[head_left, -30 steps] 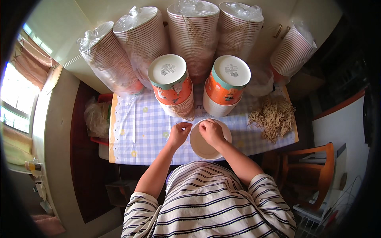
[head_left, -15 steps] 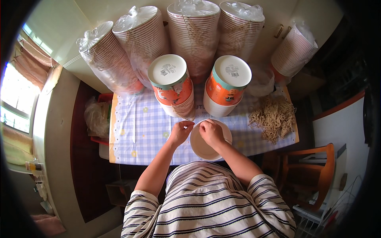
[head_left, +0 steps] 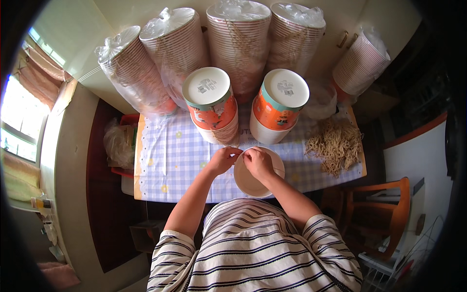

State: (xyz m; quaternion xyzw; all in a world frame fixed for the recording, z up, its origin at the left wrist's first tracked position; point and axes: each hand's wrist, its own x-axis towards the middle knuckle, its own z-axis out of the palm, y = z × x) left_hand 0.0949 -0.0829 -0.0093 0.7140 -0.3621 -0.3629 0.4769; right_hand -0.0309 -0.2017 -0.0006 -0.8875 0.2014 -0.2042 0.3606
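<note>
A white paper bucket (head_left: 258, 185) stands mouth up at the table's near edge. My left hand (head_left: 224, 159) is pinched at its far left rim, and what its fingertips hold is too small to make out. Just to the right, my right hand (head_left: 258, 162) is also pinched, over the rim, hiding what lies in its fingers. A thin pale cord (head_left: 278, 170) shows inside the bucket by my right wrist. Beyond my hands stand two stacks of upside-down buckets, orange with green bands: the left stack (head_left: 212, 109) has cord around its lower part, the right stack (head_left: 279, 107) stands beside it.
Several tall bucket stacks in clear plastic (head_left: 238, 53) line the back. A tangled heap of beige cords (head_left: 335, 146) lies on the right of the checked tablecloth (head_left: 182, 168). A wooden chair (head_left: 389, 214) stands at the right, and a red crate (head_left: 124, 170) at the left.
My left hand has shifted slightly right, its fingertips closer to my right hand at the rim. My right hand stays in nearly the same place. The buckets have not visibly moved.
</note>
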